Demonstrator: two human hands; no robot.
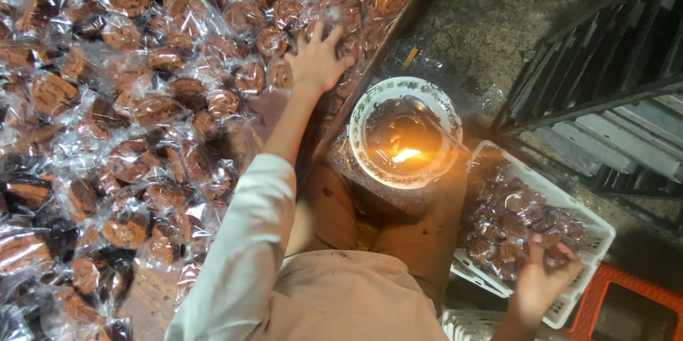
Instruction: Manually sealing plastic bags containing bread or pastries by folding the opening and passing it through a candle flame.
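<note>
The left hand (318,58) is laid flat with spread fingers on the wrapped biscuits (142,109) covering the counter, while the right hand (542,275) is closed on a packet over the white basket (578,295).

Pile of wrapped cookies (135,120) cut off at top & left edges; wrap glare blurs details. Right hand (544,280) blurred, grip unclear. White basket (596,241) partly hidden by hand & leg. Red stool (626,298) cropped at bottom-right corner.
</note>
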